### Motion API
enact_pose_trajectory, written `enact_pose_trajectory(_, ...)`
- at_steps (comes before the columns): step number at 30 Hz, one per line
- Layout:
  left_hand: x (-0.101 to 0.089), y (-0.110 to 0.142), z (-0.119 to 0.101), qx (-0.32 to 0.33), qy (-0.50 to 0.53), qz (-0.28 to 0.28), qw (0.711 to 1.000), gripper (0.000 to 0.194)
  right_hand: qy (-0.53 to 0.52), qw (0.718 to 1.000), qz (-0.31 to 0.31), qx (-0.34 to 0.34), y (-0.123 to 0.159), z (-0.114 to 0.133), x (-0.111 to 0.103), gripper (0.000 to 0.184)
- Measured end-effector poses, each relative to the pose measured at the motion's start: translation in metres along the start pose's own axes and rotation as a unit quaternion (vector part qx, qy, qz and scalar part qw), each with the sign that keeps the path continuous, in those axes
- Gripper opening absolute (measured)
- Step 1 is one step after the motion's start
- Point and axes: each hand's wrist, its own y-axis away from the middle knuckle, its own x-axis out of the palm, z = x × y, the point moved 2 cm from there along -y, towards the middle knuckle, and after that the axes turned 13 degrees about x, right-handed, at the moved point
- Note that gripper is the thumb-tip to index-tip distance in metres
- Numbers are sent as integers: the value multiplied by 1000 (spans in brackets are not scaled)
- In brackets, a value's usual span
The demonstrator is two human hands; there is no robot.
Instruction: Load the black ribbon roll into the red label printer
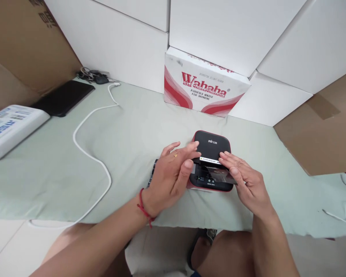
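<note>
A small black device with red edges (215, 148), resembling a compact label printer, lies on the green cloth. White lettering marks its top, and a white warning strip crosses its middle. Over its front panel, where small icons and lights show, a clear plastic film (219, 175) is lifted at a slant. My right hand (246, 181) has the film's right end between thumb and fingers, with fingertips against the device's right side. At the left edge rests my left hand (173, 171), fingers apart and holding nothing. A dark patterned item (153, 173) is mostly hidden behind it.
Behind the device stands a Wahaha water carton (204, 86) against white boxes. A white cable (77, 138) winds across the left side, near a black phone (66, 98), keys (93, 75) and a white power bank (14, 129). Cardboard boxes (320, 127) flank both sides.
</note>
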Motion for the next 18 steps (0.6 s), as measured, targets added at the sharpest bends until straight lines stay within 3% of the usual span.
enact_pose_trajectory(4, 0, 2, 9, 3, 7, 50, 999, 39, -16, 1000, -2, -9, 3, -5, 5, 39)
enact_pose_trajectory(9, -3, 2, 9, -16, -11, 62, 998, 39, -14, 1000, -10, -19, 5, -7, 13, 40)
enact_pose_trajectory(14, 0, -2, 12, -114, 74, 42, 990, 29, -34, 999, 4, -17, 9, -14, 12, 39)
enact_pose_trajectory(18, 2, -1, 20, -209, 186, -7, 960, 51, -23, 998, 58, -16, 10, -9, 3, 55)
